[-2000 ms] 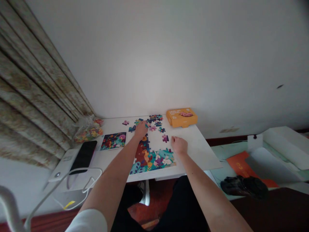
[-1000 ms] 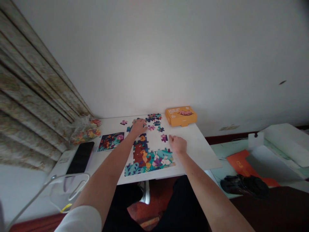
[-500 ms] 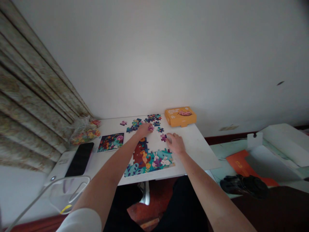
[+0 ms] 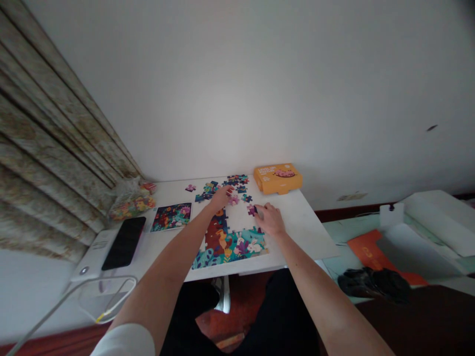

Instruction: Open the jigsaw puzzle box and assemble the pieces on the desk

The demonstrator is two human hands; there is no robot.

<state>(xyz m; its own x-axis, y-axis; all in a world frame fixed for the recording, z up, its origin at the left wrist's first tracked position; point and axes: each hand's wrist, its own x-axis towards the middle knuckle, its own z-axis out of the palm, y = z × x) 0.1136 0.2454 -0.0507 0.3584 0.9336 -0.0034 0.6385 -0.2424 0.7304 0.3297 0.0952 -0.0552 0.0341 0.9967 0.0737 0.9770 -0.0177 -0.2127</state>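
Note:
On the white table lies a partly joined puzzle (image 4: 237, 245) with rabbits and a fox-like figure. My left hand (image 4: 221, 197) hovers over the loose pieces above it, fingers apart, with a pink piece (image 4: 233, 200) lying just below its fingertips. My right hand (image 4: 270, 218) rests on the table to the right, its fingertips closed on a purple piece (image 4: 252, 210). Several dark blue loose pieces (image 4: 237, 180) lie behind my left hand, and a lone pink piece (image 4: 190, 188) sits farther left.
An orange puzzle box (image 4: 277, 179) stands at the back right. On the left are a picture card (image 4: 171, 217), a black phone (image 4: 124, 243), a plastic bag (image 4: 132, 203) and a white cable (image 4: 70, 296). An open white box (image 4: 426, 247) is at the right.
My left hand has let go of the pink piece, which now lies slightly lower on the table, and its fingers have lifted. My right hand has hardly moved.

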